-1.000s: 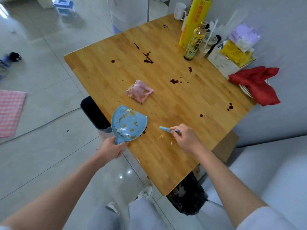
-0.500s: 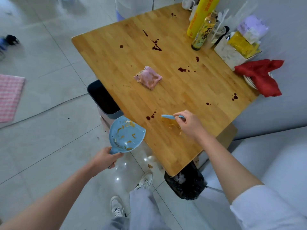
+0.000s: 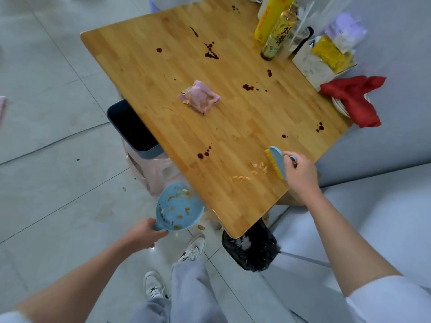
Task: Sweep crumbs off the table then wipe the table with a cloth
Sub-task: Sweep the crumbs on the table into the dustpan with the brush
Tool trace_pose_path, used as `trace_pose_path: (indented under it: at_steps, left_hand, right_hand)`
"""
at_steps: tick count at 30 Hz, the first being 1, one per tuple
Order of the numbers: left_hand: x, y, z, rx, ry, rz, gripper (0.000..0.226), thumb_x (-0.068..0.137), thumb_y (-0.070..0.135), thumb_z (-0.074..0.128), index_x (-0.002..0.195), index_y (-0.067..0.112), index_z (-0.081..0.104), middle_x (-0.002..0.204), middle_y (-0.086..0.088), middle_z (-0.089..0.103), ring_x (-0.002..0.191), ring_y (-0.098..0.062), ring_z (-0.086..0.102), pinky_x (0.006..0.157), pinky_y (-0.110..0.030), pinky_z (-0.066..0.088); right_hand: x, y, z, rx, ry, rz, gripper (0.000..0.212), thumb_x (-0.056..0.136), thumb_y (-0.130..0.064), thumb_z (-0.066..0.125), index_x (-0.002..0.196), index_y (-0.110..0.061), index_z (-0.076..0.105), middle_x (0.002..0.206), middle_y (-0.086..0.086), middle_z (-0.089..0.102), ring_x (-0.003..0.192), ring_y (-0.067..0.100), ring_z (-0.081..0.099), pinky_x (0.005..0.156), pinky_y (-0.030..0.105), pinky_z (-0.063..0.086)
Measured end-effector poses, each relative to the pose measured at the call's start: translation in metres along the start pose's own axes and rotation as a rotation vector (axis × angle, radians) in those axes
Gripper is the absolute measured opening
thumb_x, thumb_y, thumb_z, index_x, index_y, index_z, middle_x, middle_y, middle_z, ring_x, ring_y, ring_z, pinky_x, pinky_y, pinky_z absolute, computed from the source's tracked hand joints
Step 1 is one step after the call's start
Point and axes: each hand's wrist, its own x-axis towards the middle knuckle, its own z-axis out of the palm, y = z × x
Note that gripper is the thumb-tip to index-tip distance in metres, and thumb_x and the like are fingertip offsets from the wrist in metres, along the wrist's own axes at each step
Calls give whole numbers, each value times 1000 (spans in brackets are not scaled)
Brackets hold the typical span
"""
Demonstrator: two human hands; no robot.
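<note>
Crumbs (image 3: 257, 167) and dark stains (image 3: 211, 52) dot wooden table (image 3: 163, 73).

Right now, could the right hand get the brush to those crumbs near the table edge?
Probably yes. The right hand holds the brush just beside the crumbs, with only bare table between them.

Clutter at the far corner, bins below
A yellow roll (image 3: 271, 18), tea bottle (image 3: 277, 37), and red cloth (image 3: 354, 99) on plates; a dark bin (image 3: 133, 129) and black-bagged bin (image 3: 251, 250) stand on the floor.
</note>
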Motion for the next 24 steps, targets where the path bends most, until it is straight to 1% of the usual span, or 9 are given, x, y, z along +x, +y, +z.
trace_pose_path:
  at_steps: [1, 2, 5, 7, 12, 15, 19, 22, 24]
  left_hand:
    - [4, 4, 2, 21, -6, 11, 14, 90, 27, 69, 87, 15, 62, 68, -2, 59, 50, -13, 58, 50, -24, 48]
    - [9, 6, 4, 27, -10, 17, 15, 90, 26, 69, 84, 15, 61, 67, -2, 59, 49, -12, 58, 49, -23, 48]
    - [18, 13, 7, 40, -9, 33, 17, 90, 25, 70, 79, 18, 59, 67, -2, 59, 46, -10, 57, 45, -21, 47]
    - [21, 18, 6, 51, -6, 37, 17, 90, 26, 70, 79, 19, 59, 68, -2, 60, 46, -10, 58, 44, -20, 47]
    - [25, 25, 6, 85, -16, 58, 17, 89, 30, 70, 79, 21, 58, 63, 2, 60, 45, -8, 59, 47, -22, 47]
    - [25, 28, 8, 79, -31, 78, 16, 89, 29, 69, 80, 23, 58, 63, 2, 59, 48, -10, 59, 48, -22, 47]
    - [25, 30, 14, 55, -38, 91, 15, 89, 28, 70, 80, 24, 59, 61, 2, 58, 47, -10, 59, 48, -23, 47]
    - [24, 30, 19, 50, -54, 95, 15, 90, 30, 70, 80, 24, 59, 64, 1, 60, 49, -10, 59, 48, -22, 48]
    - [23, 28, 21, 45, -55, 92, 16, 90, 30, 69, 80, 23, 59, 65, 2, 60, 48, -8, 59, 47, -21, 47]
  right_hand:
    - [1, 5, 5, -20, 4, 15, 30, 104, -27, 44, 120, -17, 69, 110, 7, 66, 85, 14, 52, 71, 29, 39]
    - [1, 8, 12, -22, -8, 27, 31, 105, -27, 44, 120, -17, 68, 111, 7, 65, 86, 14, 52, 71, 28, 36]
    - [-8, -4, 30, -6, -98, -20, 31, 105, -29, 45, 121, -18, 68, 107, 5, 63, 67, 9, 48, 59, 23, 31]
    - [-20, -20, 39, -3, -161, -89, 30, 105, -29, 45, 122, -18, 68, 102, 3, 60, 63, 5, 45, 56, 20, 29]
    - [-58, -51, 54, 31, -289, -177, 31, 105, -28, 47, 127, -17, 66, 93, -2, 54, 60, 9, 43, 54, 17, 31]
    - [-75, -61, 60, 83, -343, -187, 29, 105, -26, 49, 126, -16, 66, 87, -7, 50, 56, 5, 42, 53, 14, 39]
    - [-92, -73, 70, 122, -390, -226, 30, 104, -28, 50, 126, -17, 67, 87, -8, 51, 58, -2, 48, 55, 15, 40]
    - [-99, -77, 71, 146, -400, -244, 29, 104, -28, 49, 125, -17, 67, 88, -8, 53, 57, -3, 48, 54, 15, 39]
    - [-95, -75, 67, 151, -354, -212, 29, 105, -28, 49, 123, -17, 68, 90, -6, 55, 54, 1, 47, 51, 17, 38]
